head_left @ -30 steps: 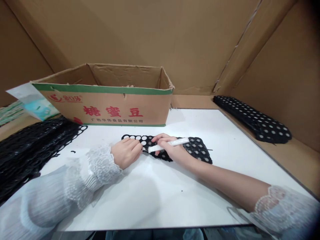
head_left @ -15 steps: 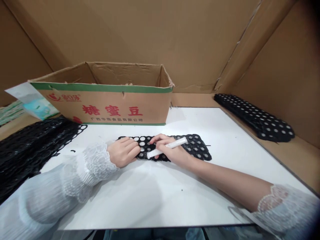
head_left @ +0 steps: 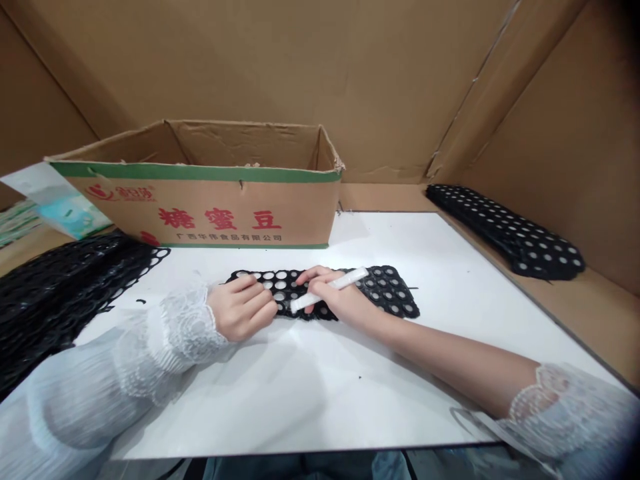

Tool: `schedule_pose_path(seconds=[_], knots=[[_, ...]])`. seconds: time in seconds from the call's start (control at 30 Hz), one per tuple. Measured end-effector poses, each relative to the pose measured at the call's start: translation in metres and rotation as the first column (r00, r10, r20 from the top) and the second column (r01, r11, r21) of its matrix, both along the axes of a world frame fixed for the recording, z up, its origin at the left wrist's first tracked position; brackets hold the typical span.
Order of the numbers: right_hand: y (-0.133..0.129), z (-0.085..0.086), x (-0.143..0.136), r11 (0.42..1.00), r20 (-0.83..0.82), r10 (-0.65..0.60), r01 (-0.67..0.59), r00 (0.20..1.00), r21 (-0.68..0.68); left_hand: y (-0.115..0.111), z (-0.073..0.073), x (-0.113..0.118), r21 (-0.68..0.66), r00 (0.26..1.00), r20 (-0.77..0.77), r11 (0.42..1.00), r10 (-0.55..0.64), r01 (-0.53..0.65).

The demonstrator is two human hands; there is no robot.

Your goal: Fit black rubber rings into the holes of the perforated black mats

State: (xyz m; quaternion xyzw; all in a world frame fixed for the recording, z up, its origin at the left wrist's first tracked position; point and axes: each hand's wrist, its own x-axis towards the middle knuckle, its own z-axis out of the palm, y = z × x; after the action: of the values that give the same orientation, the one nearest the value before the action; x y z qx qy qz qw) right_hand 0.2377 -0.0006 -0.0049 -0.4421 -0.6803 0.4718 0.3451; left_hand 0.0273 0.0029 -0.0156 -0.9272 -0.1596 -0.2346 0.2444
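Note:
A black rubbery strip with rows of round spots lies flat across the white board; spots near its left part look white and open, those on the right greyer. My left hand is closed over its left end, fingers curled and fingertips hidden. In my right hand is a white pen-like stick, held slanting between thumb and fingers. Its lower end meets the strip just right of my left hand. Part of the strip's middle is covered by the right hand.
Behind the strip stands an open cardboard box with red lettering. A heap of black holed sheets lies at left, beside a pale green-white packet. A stack of dotted black strips rests at right, by the cardboard wall.
My left hand has shifted slightly down and back from the strip's left end, showing more white spots. The stick's lower end stays near the same place. The whole view has drifted a little.

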Motion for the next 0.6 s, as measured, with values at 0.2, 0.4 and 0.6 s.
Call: schedule_pose_path(seconds=[0.2,0.4,0.6], knots=[[-0.006,-0.001,-0.007,0.999,0.056,-0.017,0.015,0.998,0.035,0.003,-0.001,0.002,0.088,0.999,-0.046,0.996,0.022,-0.018],[-0.011,0.002,-0.012,0.995,0.162,0.009,-0.025,0.987,0.097,0.007,-0.002,0.005,0.160,1.000,-0.018,0.987,-0.010,0.013],[-0.011,0.006,-0.015,0.994,0.176,-0.025,0.005,0.984,0.113,0.002,0.004,0.012,0.110,0.993,0.099,0.991,0.068,-0.078]])
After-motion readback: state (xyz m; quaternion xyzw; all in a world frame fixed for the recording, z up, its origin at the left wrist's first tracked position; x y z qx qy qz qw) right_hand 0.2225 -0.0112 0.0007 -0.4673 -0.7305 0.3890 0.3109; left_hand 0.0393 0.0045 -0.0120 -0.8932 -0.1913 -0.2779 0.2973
